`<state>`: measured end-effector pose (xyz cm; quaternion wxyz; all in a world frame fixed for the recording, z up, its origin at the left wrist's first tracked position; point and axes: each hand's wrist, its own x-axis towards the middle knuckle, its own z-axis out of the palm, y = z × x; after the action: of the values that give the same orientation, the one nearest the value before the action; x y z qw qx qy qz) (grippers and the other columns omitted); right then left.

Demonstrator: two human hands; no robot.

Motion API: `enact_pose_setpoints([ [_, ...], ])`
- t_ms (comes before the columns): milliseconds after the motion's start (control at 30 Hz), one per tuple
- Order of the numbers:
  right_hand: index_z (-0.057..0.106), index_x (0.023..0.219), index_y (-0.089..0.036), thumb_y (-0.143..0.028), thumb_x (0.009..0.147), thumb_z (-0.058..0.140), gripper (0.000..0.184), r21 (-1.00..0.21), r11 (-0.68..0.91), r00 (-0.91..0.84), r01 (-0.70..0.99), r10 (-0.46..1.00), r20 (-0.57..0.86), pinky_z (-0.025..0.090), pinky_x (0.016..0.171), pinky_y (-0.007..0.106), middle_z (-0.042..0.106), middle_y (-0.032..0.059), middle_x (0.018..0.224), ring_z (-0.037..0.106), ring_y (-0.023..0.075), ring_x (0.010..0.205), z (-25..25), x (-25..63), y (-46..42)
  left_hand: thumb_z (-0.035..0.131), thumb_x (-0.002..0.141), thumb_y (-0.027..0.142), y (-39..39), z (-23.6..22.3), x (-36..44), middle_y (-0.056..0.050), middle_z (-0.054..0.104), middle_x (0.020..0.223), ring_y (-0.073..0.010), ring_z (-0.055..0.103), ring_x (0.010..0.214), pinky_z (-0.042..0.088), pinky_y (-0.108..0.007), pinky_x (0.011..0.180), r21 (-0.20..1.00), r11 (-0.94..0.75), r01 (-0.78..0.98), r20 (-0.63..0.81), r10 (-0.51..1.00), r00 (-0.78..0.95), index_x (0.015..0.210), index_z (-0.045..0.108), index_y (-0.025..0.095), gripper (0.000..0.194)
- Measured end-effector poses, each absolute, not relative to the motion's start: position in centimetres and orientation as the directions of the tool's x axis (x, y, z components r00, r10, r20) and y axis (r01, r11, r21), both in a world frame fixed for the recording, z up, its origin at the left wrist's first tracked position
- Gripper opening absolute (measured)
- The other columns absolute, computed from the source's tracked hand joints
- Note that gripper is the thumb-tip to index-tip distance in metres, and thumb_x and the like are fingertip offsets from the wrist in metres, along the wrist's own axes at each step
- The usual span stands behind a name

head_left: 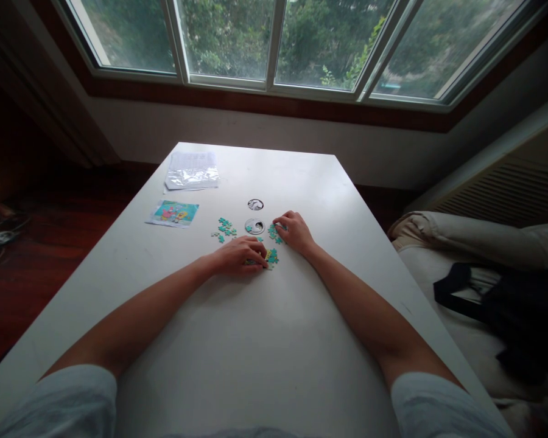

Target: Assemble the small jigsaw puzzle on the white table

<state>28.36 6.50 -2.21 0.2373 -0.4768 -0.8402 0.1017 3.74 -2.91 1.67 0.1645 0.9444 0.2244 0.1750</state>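
My left hand lies low over a cluster of jigsaw puzzle pieces, partly covering it. Its thumb and fingertips close at a piece on the cluster's near edge. To the right, my right hand has its fingers bent together over a small pile of teal pieces, pinching at one; the fingertips partly hide it. Another loose group of teal puzzle pieces lies left of centre. Between the piles sits a round silver tin with a piece on its left side, and beyond it a round lid-like disc.
At the left of the white table lies a colourful cartoon picture sheet. Behind it is a clear plastic bag on papers. A beige seat with a dark bag stands along the right side. A window is ahead.
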Motion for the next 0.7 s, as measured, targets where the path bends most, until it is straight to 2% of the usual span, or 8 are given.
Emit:
enact_pose_setpoints([
  [367, 0.074, 0.100, -0.023, -0.022, 0.090, 0.064, 0.014, -0.381, 0.502, -0.459, 0.776, 0.865, 0.205, 0.043, 0.090, 0.034, 0.061, 0.0074, 0.099, 0.055, 0.0231, 0.099, -1.1, 28.5, 6.9, 0.061, 0.095, 0.030, -3.2, 2.3, 3.9, -0.003, 0.072, 0.109, -0.0185, 0.061, 0.096, 0.043, -0.033, 0.089, 0.288, -0.878, 0.382, 0.235, 0.452, 0.860, 0.108, 0.076, 0.030, 0.020],
  [533, 0.073, 0.097, -0.021, -0.022, 0.087, 0.065, 0.012, -0.378, 0.511, -0.495, 0.772, 0.856, 0.146, 0.044, 0.087, 0.033, 0.062, 0.0080, 0.097, 0.057, 0.0221, 0.095, -0.6, 28.5, 7.1, 0.061, 0.095, 0.030, -3.3, 2.3, 3.8, -0.005, 0.071, 0.112, -0.0200, 0.061, 0.098, 0.043, -0.034, 0.092, 0.303, -0.878, 0.370, 0.229, 0.444, 0.866, 0.112, 0.076, 0.030, 0.022],
  [700, 0.070, 0.089, -0.018, -0.018, 0.081, 0.067, 0.009, -0.442, 0.528, -0.501, 0.725, 0.845, 0.187, 0.044, 0.079, 0.030, 0.063, 0.0054, 0.090, 0.057, 0.0186, 0.085, -0.8, 28.6, 7.5, 0.061, 0.095, 0.031, -3.4, 2.1, 3.8, -0.006, 0.072, 0.112, -0.0207, 0.062, 0.100, 0.045, -0.034, 0.094, 0.355, -0.864, 0.357, 0.248, 0.455, 0.856, 0.111, 0.077, 0.029, 0.023],
])
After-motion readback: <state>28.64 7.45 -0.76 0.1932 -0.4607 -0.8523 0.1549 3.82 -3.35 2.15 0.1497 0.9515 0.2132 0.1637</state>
